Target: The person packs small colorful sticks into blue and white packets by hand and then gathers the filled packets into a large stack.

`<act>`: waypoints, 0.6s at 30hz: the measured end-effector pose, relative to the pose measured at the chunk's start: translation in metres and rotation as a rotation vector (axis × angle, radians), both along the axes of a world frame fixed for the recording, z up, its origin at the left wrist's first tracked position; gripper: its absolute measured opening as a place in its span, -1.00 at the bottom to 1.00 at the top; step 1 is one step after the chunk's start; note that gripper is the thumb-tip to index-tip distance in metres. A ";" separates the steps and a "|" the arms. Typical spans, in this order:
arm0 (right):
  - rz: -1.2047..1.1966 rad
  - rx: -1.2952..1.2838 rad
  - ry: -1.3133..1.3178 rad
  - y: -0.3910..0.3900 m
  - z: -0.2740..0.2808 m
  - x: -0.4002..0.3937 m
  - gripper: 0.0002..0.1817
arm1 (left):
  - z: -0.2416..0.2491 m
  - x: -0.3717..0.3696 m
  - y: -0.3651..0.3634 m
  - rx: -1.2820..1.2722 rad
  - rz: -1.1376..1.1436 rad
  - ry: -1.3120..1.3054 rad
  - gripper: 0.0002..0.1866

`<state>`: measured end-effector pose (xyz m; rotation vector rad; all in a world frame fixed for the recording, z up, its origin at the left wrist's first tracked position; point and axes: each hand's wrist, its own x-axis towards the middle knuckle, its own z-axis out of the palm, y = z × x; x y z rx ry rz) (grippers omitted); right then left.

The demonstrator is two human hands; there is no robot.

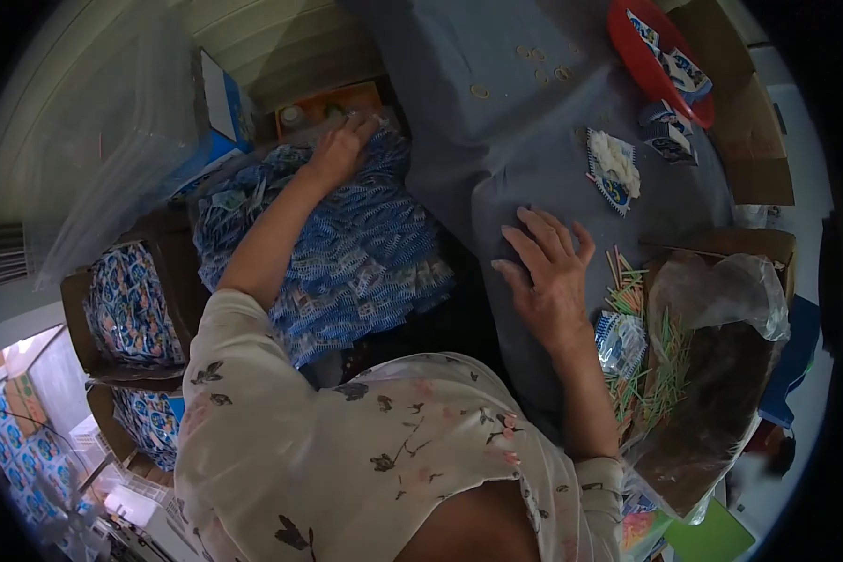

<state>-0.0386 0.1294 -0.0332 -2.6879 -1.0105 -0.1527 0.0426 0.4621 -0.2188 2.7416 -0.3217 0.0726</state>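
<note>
A large heap of small blue-and-white packets [347, 272] lies in front of my body, left of the grey cloth [450, 122]. My left hand [342, 145] reaches to the far edge of this heap, its fingers bent over the packets; what they may hold is hidden. Over the grey cloth is my right hand [548, 272], fingers spread, holding nothing. Beyond it lies a blue packet with a whitish clump [614, 161] on top. Thin coloured sticks [665, 375] and a clear-wrapped packet [620, 343] are beside my right forearm.
Cardboard boxes of packets [133, 304] stand at the left. A red basin [660, 56] holds packets at the upper right. Rubber bands [480, 92] are scattered on the cloth. An orange box [328, 101] sits beyond the heap. A plastic-lined carton [721, 384] is at the right.
</note>
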 end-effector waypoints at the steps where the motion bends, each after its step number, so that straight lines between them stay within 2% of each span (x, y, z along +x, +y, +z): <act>1: -0.017 -0.006 0.014 -0.004 0.000 -0.004 -0.51 | 0.000 -0.003 0.002 -0.054 0.003 -0.020 -0.32; 4: -0.027 -0.040 0.037 -0.005 0.004 -0.015 -0.50 | 0.002 -0.007 0.000 -0.154 0.007 0.089 -0.36; 8: -0.037 -0.036 0.051 0.000 0.004 -0.018 -0.51 | -0.005 0.002 0.002 -0.212 -0.035 0.030 -0.41; 10: -0.022 -0.061 0.044 0.003 0.005 -0.016 -0.50 | -0.002 0.015 0.005 -0.233 -0.079 0.135 -0.46; 13: -0.008 -0.103 0.054 0.005 0.009 -0.020 -0.50 | -0.004 0.035 0.001 -0.125 -0.082 0.243 -0.49; 15: -0.011 -0.095 0.051 0.001 0.014 -0.027 -0.51 | -0.023 0.040 0.003 -0.119 -0.133 0.125 -0.52; 16: 0.001 -0.084 0.063 -0.004 0.017 -0.034 -0.53 | -0.019 0.034 0.000 0.065 -0.092 0.083 -0.55; 17: -0.101 -0.092 0.058 -0.012 0.022 -0.040 -0.53 | -0.046 0.038 0.013 0.021 -0.187 -0.145 -0.56; 18: -0.075 -0.067 0.036 -0.021 0.027 -0.046 -0.54 | -0.059 0.040 0.017 0.058 -0.162 -0.152 -0.52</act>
